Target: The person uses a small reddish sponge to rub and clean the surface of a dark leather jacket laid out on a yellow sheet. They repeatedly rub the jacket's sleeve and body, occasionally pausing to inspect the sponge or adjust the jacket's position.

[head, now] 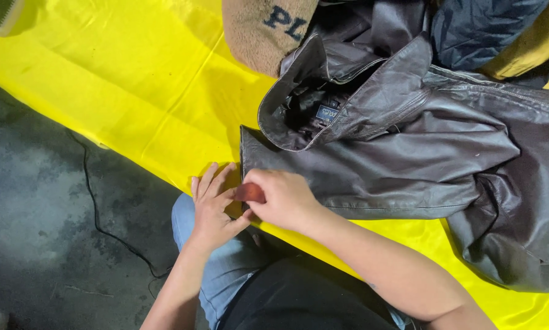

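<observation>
A dark brown leather jacket [409, 153] lies spread on a yellow sheet [134, 85], collar toward the top. My right hand [283, 197] pinches a small reddish-brown piece [249, 193] at the jacket's lower left corner. My left hand [212, 206] rests beside it with fingers spread, its thumb touching the same piece, palm on the sheet's edge.
A tan fleece garment [262, 30] with dark lettering lies above the collar. Dark blue [482, 27] and mustard [531, 43] clothes are piled at the top right. A black cable [94, 201] runs over the grey concrete floor [36, 214] on the left. My knees are below.
</observation>
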